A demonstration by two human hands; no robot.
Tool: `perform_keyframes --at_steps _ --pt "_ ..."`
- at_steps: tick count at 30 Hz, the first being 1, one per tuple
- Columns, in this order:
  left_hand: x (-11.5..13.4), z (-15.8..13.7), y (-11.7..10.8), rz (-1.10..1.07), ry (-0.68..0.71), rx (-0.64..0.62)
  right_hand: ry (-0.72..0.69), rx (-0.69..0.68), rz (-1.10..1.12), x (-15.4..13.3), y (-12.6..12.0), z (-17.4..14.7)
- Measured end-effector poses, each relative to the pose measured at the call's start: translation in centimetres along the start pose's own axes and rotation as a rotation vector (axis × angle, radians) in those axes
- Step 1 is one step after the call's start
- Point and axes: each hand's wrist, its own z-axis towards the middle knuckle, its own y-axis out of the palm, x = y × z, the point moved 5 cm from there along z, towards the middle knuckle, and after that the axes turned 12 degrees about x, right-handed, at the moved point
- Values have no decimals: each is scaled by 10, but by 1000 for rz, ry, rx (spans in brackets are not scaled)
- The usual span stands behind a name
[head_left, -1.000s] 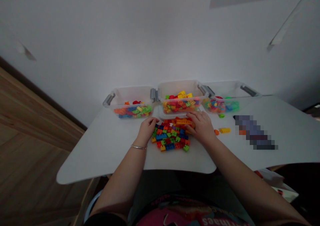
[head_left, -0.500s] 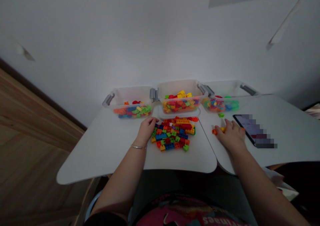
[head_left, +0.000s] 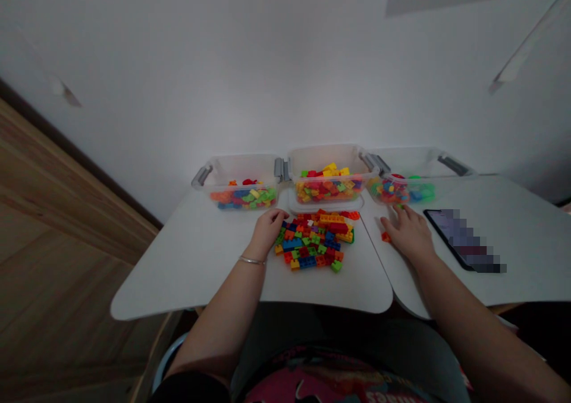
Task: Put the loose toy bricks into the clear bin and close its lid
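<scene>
A pile of colourful toy bricks (head_left: 307, 248) lies on the white table. My left hand (head_left: 267, 232) rests at the pile's left edge, its fingers curled together; whatever they might hold is hidden. On the right, my right hand (head_left: 409, 232) lies palm down with its fingers spread. Its fingertips reach a small green brick (head_left: 400, 206), partly covered by them. An orange brick (head_left: 386, 236) sits beside the thumb. What may lie under the right palm cannot be seen.
Three clear bins stand along the wall: a left bin (head_left: 243, 183), a middle bin (head_left: 328, 177) and a right bin (head_left: 410, 177), all with coloured pieces inside. A phone (head_left: 459, 239) lies at the right. A seam divides the white table (head_left: 187, 266).
My right hand has moved forward and left from the orange and yellow pieces to the green brick. My left hand stays at the pile. The view has shifted slightly.
</scene>
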Motion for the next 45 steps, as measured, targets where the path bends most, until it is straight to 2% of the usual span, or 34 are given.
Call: perform_keyframes --at_steps 7,13,16,22,26,29,34,36,41,45 --pt "3 -1 -1 -6 -16 -2 -72 16 135 -11 -1 -7" --pt "2 -1 -1 -8 -16 5 -239 -39 -35 -34 -8 -20" --pt "2 -1 -1 3 -3 5 -275 -52 -33 -39 -6 -19" --pt "1 0 -1 17 -1 1 -203 3 -22 -42 -2 -13" --pt "2 -1 -1 10 0 0 -202 -30 4 -45 2 -10" --pt "2 -1 0 9 4 -6 -128 -58 174 -46 5 -5" --pt "-2 0 2 14 10 -2 129 -43 504 -54 13 1" --pt "-3 0 2 16 12 0 187 -29 612 -64 16 0" --pt "-2 1 2 13 11 -6 163 -14 748 -87 22 -5" --pt "-1 0 2 13 10 -5 162 20 823 -89 31 -4"
